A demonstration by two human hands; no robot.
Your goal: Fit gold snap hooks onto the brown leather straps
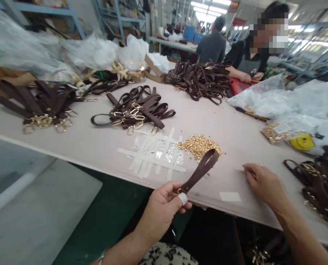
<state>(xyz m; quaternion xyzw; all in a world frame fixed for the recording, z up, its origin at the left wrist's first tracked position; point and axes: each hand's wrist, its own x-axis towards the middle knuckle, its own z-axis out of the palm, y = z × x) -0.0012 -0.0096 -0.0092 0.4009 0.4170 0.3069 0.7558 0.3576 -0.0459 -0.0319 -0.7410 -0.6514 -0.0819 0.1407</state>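
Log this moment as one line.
left hand: holding looped brown strap | right hand: at table, beside white patch | gold pieces: heaped on table

Pale table (pixel 197 117), brown straps (pixel 150 104) (gold clips attached), loose gold pieces (pixel 198 145), tape strips (pixel 152 161)

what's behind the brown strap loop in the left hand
Behind the brown strap loop in the left hand, part of the pile of small gold pieces shows, with pale tabletop around it. Whatever the loop itself covers cannot be seen.
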